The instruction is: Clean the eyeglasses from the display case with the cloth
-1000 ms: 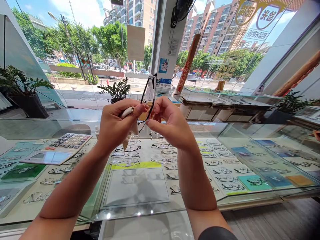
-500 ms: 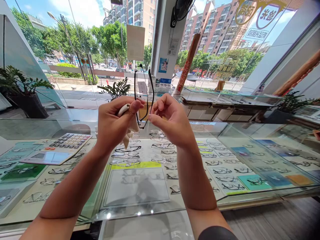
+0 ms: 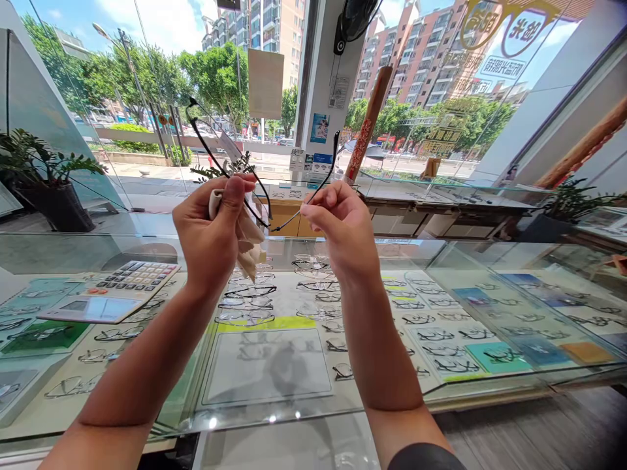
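I hold a thin black-framed pair of glasses (image 3: 267, 222) up in front of me, above a glass display counter (image 3: 490, 261). My left hand (image 3: 210, 228) is closed round a pale cleaning cloth (image 3: 247, 245) and pinches the frame through it. One temple arm (image 3: 208, 140) sticks up to the left with a small tag on it. My right hand (image 3: 343, 228) pinches the other temple arm (image 3: 321, 179), which angles up to the right. The glasses are unfolded, both arms spread wide.
A calculator (image 3: 112, 290) lies on the counter at the left. Many spectacle frames (image 3: 313, 287) lie on trays under the glass. Potted plants stand at the left (image 3: 44, 176) and behind my hands (image 3: 230, 171). Shop windows face a street.
The glasses were folded and upright; now both temple arms are swung apart. My left hand moved left and up with the cloth, my right hand shifted slightly right.
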`<state>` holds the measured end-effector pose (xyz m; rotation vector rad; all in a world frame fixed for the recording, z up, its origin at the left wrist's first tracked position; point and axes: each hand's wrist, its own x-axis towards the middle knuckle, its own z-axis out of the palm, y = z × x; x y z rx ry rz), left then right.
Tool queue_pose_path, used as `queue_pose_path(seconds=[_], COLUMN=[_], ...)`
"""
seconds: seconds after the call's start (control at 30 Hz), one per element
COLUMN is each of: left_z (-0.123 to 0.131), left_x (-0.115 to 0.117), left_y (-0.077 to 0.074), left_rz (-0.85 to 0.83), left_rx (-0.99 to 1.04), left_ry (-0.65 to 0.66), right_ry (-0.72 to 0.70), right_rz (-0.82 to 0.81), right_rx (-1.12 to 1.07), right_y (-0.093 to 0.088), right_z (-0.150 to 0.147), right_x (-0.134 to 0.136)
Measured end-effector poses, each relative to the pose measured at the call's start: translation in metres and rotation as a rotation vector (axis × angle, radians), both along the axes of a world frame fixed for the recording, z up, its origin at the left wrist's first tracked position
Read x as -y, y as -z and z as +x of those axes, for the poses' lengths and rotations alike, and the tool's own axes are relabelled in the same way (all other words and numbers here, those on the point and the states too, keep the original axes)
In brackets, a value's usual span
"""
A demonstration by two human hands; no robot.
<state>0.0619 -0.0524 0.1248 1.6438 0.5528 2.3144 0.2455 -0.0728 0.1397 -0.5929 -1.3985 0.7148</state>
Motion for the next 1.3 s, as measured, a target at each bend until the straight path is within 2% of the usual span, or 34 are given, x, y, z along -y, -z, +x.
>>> queue_pose_path(seconds=[0.13,0.27,0.4,0.5,0.67,0.83,1.0,1.13,1.23,1.3], left_z=[-0.004,-0.007,-0.01,-0.012,-0.012,-0.009,-0.006,-0.004,-0.003,-0.003], left_x=[-0.004,-0.005,-0.006,-0.004,0.0,-0.001,0.003,0.006,0.005,0.005], left_y=[0.0,-0.001,-0.002,-0.003,-0.004,-0.002,0.0,0.0,-0.001,-0.002], left_rz=[0.008,0.141,0.177,0.172,0.201,0.195,0.156,0.199,0.196,0.162], left_rx=[-0.061,-0.144,-0.288,-0.426,-0.457,-0.365,-0.296,-0.221,-0.204,-0.223], left_ry=[-0.042,-0.127,-0.192,-0.221,-0.231,-0.16,-0.17,-0.139,-0.116,-0.088], right_ry=[-0.028,0.018,0.139,0.219,0.18,0.124,0.088,0.036,-0.033,-0.085], right_rz=[-0.094,-0.152,0.075,0.239,0.216,0.166,0.128,0.099,0.085,0.082], right_rx=[0.143,0.421,0.526,0.662,0.841,0.83,0.852,0.846,0.726,0.525], right_y=[0.002,-0.001,-0.007,-0.009,-0.006,-0.002,0.002,0.002,0.002,0.001], right_z=[0.005,0.017,0.019,0.014,0.01,0.01,0.01,0.009,0.006,0.004], right_x=[-0.003,0.012,0.035,0.041,0.029,0.022,0.016,0.013,0.013,0.013])
